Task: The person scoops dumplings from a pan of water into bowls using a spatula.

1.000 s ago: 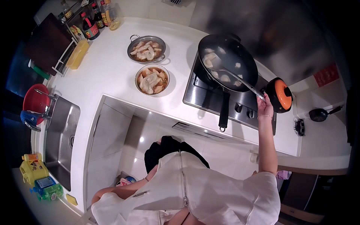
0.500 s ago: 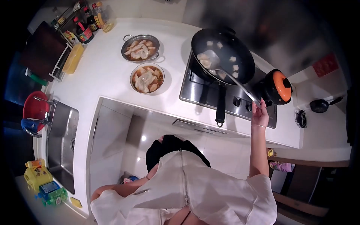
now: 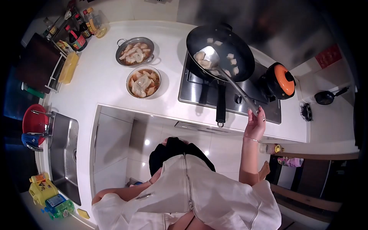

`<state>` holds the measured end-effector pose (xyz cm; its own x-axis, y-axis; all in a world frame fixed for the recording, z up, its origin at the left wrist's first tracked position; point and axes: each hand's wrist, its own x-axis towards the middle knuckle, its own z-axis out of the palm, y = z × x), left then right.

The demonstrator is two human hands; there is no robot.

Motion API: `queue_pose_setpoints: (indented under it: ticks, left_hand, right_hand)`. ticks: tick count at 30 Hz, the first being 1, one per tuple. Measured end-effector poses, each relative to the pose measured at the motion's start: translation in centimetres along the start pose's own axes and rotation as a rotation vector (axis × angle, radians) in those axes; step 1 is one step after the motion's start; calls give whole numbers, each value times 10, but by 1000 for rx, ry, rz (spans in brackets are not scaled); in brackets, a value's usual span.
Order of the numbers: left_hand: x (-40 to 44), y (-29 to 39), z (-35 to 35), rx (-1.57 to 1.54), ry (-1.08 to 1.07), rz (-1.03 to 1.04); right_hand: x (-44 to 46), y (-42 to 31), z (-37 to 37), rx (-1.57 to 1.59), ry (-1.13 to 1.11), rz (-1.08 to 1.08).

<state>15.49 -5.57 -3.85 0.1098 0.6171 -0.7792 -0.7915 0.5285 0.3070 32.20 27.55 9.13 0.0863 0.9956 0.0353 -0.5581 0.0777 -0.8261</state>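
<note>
The right hand [image 3: 256,120] is closed around the handle end of a metal ladle [image 3: 234,86], fingers raised toward the stove [image 3: 203,92]. The ladle slants up and left over the near rim of a black wok [image 3: 247,57], its broad head inside. Pale dumplings [image 3: 205,63] bunch at the left edge of that head, though whether they lie in it or just beside it cannot be told; others sit apart in the cloudy liquid. The wok stands on the stove, its long handle [image 3: 221,103] pointing toward the person. The left hand [image 3: 156,176] is low by the torso, mostly hidden by clothing, so its finger position cannot be told. On the white tabletop [image 3: 103,73], left of the stove, a two-handled metal bowl [image 3: 145,40] stands behind a round, pale-rimmed bowl [image 3: 160,80], both filled with dumplings in reddish-brown broth. Right of the wok sits a black pot [image 3: 273,82] with an orange lid [image 3: 284,79].
</note>
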Motion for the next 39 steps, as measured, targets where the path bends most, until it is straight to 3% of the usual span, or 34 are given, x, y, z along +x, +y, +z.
queue_pose_setpoints:
  ticks: [11, 23, 34, 39]
  left_hand:
    - [0, 0, -3, -9, 4, 14]
    - [7, -2, -7, -2, -23, 36]
    - [22, -34, -21, 53, -23, 166]
    - [8, -25, -8, -292, -120, 36]
  right_hand:
    - [-18, 5, 1, -44, 32, -64]
    - [1, -29, 11, 28, -21, 78]
    - [3, -30, 54, 14, -201, 438]
    - [-2, -11, 71, -91, -195, 537]
